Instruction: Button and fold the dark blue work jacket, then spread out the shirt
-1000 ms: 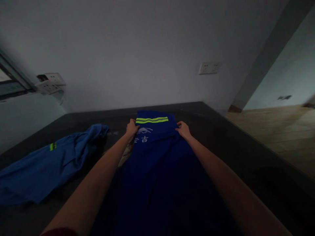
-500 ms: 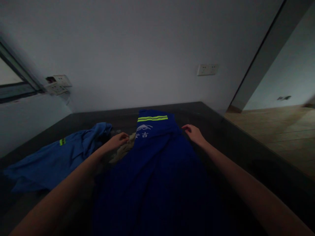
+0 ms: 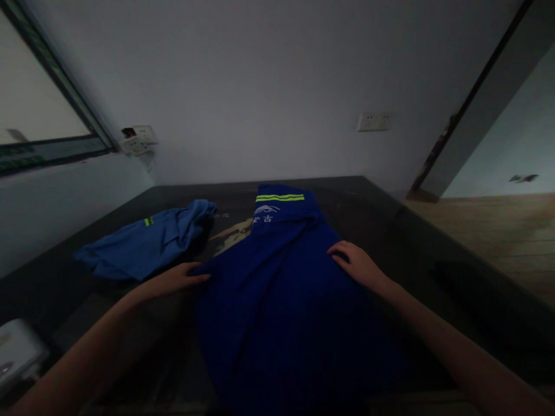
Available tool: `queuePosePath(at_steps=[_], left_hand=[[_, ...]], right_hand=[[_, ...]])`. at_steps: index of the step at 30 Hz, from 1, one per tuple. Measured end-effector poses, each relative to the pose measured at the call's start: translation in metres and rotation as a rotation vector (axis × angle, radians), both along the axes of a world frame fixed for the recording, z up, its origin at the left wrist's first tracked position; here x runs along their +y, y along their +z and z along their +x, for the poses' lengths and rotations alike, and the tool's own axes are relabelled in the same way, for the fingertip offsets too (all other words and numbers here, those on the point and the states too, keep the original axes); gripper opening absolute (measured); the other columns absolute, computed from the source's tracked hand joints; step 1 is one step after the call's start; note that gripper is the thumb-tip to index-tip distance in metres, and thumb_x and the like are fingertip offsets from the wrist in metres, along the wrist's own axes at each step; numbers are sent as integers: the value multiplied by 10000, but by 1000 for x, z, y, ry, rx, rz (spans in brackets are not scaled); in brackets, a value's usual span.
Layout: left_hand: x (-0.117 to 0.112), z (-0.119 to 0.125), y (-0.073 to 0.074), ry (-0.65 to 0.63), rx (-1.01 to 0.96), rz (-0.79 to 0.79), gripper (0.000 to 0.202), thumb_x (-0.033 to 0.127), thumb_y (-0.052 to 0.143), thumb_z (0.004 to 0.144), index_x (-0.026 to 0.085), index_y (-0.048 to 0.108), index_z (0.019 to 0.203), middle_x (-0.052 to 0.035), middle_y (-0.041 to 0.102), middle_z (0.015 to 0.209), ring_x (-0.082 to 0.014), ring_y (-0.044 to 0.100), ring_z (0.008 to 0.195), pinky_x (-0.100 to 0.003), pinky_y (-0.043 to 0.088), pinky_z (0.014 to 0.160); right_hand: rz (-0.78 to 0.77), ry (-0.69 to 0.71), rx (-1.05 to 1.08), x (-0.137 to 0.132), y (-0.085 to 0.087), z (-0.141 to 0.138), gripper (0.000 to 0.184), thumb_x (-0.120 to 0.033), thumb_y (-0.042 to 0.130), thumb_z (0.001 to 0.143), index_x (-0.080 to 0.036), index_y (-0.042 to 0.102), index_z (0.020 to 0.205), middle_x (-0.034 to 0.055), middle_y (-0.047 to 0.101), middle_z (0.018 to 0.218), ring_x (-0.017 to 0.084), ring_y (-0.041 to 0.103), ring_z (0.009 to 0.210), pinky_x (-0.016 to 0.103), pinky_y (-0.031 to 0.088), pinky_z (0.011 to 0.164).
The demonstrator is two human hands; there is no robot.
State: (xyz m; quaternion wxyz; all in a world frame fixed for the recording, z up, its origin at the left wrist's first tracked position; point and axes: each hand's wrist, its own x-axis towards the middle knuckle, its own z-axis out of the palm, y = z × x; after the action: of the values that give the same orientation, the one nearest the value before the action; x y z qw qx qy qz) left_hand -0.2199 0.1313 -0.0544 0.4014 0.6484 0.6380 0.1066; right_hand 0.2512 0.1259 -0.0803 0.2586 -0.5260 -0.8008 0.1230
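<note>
A dark blue work jacket [image 3: 277, 277] lies spread on the dark tabletop, its narrower far part carrying a yellow-green reflective stripe and white lettering. At its left edge, my left hand [image 3: 184, 277] pinches a corner of the cloth between thumb and fingers. My right hand [image 3: 355, 263] rests on the right edge with its fingers slightly bent and the thumb apart. Some camouflage-patterned cloth [image 3: 234, 236] shows from under the jacket's left side. The jacket's near part fades into shadow.
A lighter blue garment [image 3: 151, 242] with a small yellow-green stripe lies crumpled at the left on the dark table [image 3: 381, 225]. A white object [image 3: 19, 352] sits at the lower left edge. Wall sockets [image 3: 373, 121] are on the wall behind. Wooden floor [image 3: 498, 222] shows at the right.
Both hands have come nearer along the jacket's sides. My left hand has left the camouflage cloth and taken the jacket's left edge. The view has shifted, showing more at the left.
</note>
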Motion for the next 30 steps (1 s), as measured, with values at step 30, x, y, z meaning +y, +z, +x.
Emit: queuePosePath(at_steps=[30], left_hand=[[-95,161,86,-14,-365,756,251,282,619,757,198,567,987,-35,623,1004,-190,606,951,-301,514,791]], right_hand=[[76,-115,263,-137,10,-7,247,-414,497,864,-298,682,978,61,676,1057,260,633,983,446,511,885]])
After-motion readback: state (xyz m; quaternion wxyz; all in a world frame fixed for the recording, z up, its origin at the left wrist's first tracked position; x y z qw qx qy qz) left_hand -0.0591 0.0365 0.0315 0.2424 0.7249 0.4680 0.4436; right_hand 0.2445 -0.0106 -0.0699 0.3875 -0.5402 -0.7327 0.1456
